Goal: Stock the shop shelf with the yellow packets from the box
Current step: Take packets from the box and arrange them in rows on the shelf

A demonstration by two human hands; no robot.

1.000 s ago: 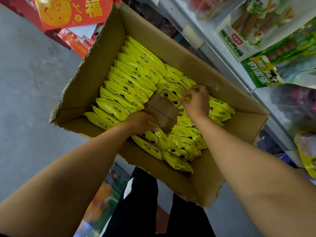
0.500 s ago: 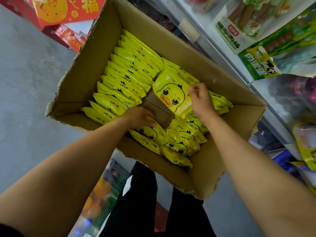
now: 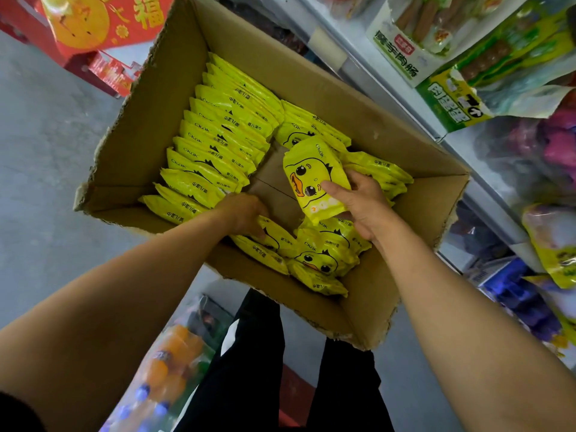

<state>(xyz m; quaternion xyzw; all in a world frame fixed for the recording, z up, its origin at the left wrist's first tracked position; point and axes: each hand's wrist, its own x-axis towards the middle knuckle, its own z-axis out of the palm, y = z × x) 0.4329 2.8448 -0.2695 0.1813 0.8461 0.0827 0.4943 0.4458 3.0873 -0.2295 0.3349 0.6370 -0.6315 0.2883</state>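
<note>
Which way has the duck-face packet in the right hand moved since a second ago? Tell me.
Yes. The duck-face packet has come up out of its row, toward the box's bare middle, gripped by the right hand.

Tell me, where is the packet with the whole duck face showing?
In the head view, the yellow duck-face packet is lifted above the brown cardboard box, right of centre, pinched by the right hand.

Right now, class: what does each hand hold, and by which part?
The right hand grips one yellow duck packet by its side edge, thumb across the front. The left hand rests on packets in the box; any grip is hidden.
</note>
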